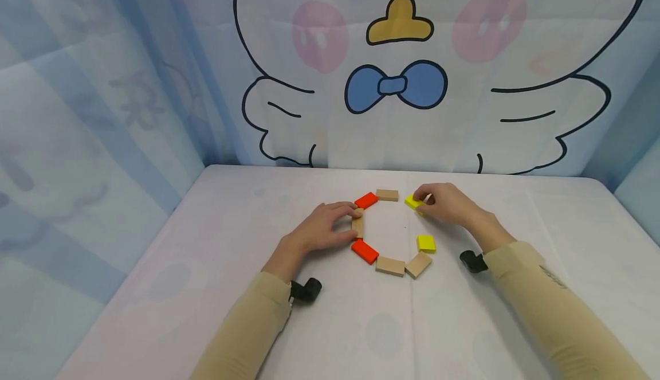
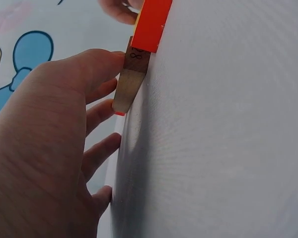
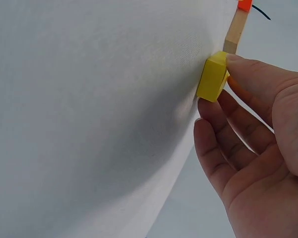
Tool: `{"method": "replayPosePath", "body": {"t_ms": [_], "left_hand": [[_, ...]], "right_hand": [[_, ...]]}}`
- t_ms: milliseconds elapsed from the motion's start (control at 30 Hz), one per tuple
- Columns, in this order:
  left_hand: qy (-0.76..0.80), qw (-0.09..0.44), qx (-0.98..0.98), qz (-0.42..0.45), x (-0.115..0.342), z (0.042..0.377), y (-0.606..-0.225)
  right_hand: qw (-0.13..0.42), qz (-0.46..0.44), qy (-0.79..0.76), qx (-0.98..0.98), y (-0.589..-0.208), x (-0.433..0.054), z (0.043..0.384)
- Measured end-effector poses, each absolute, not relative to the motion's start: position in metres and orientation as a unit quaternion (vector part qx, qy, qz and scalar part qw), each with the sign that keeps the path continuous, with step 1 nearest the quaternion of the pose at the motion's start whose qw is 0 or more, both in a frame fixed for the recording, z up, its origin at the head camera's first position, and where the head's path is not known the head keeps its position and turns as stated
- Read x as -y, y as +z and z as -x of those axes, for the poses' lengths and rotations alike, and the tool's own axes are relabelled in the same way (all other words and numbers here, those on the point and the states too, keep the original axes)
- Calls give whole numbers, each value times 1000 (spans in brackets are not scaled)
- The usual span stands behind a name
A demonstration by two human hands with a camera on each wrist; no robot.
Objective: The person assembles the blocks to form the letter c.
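Note:
Low on the white table, wooden, red and yellow blocks lie in a broken ring. On the ring's left side, my left hand (image 1: 326, 226) rests its thumb and fingers on a plain wooden block (image 2: 129, 84), fingers loosely spread. At the upper right, my right hand (image 1: 447, 203) pinches a yellow block (image 3: 213, 77) between thumb and fingers, down by the tabletop. A gap separates it from the wooden block (image 1: 387, 195) at the top. Red blocks (image 1: 366, 200) adjoin the left wooden block's two ends; the lower red block (image 1: 365, 251) is nearest the left thumb.
Another yellow block (image 1: 426, 243) lies at the ring's right, below the pinched one. Two wooden blocks, one flat along the bottom (image 1: 390, 266) and one angled (image 1: 418, 265), continue the curve. A printed cloth (image 1: 397, 133) rises behind the table.

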State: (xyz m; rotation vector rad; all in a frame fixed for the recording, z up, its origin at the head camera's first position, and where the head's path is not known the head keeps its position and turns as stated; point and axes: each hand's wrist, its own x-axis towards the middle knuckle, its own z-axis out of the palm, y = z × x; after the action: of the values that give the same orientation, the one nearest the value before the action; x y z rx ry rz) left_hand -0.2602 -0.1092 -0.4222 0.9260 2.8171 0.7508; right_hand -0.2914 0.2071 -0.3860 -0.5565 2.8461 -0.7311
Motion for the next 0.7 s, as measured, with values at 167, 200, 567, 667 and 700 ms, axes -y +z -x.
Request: {"method": "replayPosePath", "body": {"t_ms": [167,200,567,667,700], "left_hand": [[252,39,-918,-305,110,260,-422],[252,39,-918,-305,110,260,-422],[258,44,-918,-298,109,260,-421],[258,46,-918,-296,109,260,-422],[258,47,-919,-296,109,260,-421]], "right_hand": [[73,185,-238,-951,-385,-203,294],[73,184,-237,-951,-386,-203,295],[80,183,-236,-951,-385,-198,301],[83,183,-236,-951,-383,-197,302],[83,184,-236,-951,-383,-196,302]]}}
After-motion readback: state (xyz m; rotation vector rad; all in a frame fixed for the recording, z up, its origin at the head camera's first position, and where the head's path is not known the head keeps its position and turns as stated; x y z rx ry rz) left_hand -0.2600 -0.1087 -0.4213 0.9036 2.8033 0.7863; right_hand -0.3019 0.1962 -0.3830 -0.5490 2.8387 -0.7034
